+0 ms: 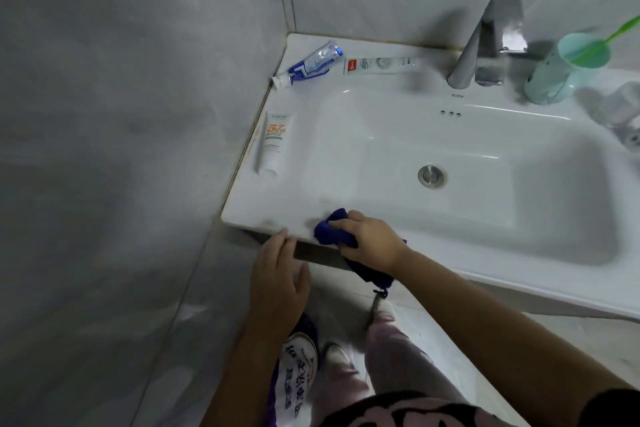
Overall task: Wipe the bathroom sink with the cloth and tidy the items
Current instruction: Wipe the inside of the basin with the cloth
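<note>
The cloth (334, 227) is deep blue, bunched into a thick wad, and sits on the front left rim of the sink (433, 246); a loose tail of it (with a small dark loop at the tip) hangs over the front edge below the wrist. The right hand (367, 241) presses down on the wad, fingers curled over it and gripping it. The left hand (280, 274) is just beside it, fingers loosely spread and holding nothing, its fingertips touching the sink's front edge.

On the left rim lies a white tube (273, 142) with orange print, cap toward the person. At the back left corner lie a crumpled blue-and-white tube (308, 64) and a white box (381, 65). The faucet (485, 42) stands at the back, and a pale green cup (564, 69) with a green stick in it stands to its right.
</note>
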`<state>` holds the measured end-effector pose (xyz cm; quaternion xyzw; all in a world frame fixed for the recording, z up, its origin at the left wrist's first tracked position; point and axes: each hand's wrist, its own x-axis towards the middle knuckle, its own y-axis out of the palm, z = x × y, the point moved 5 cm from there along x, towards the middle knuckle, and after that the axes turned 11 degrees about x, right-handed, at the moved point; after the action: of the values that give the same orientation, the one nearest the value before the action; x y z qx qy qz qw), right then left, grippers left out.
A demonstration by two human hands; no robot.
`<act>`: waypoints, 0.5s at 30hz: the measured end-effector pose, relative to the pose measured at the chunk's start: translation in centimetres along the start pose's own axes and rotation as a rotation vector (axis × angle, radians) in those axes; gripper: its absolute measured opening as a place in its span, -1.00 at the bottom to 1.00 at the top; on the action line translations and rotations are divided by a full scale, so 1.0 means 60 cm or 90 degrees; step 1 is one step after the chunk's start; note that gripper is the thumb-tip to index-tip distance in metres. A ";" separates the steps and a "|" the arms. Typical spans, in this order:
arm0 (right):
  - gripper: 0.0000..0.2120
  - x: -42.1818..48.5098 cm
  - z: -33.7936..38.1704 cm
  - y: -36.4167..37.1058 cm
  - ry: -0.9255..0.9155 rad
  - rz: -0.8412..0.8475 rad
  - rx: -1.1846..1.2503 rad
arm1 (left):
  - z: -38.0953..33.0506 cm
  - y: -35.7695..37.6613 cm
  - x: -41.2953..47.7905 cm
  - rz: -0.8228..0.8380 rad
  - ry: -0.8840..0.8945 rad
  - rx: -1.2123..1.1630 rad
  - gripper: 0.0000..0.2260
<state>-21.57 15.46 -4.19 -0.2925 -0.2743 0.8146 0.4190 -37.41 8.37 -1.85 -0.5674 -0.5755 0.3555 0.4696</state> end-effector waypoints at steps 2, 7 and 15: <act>-0.53 -0.037 0.005 0.012 0.006 -0.018 0.029 | -0.012 0.001 -0.016 0.018 0.023 -0.017 -0.57; -0.59 -0.135 -0.006 0.006 0.072 -0.065 0.099 | -0.062 0.005 -0.033 0.045 0.094 -0.039 -0.58; -0.64 -0.316 -0.088 -0.071 0.198 -0.231 0.144 | -0.157 0.016 -0.014 0.066 0.162 -0.005 -0.60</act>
<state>-6.55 2.70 -0.16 -0.3113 -0.1622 0.6969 0.6254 -28.28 6.46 0.03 -0.6388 -0.4821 0.3024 0.5178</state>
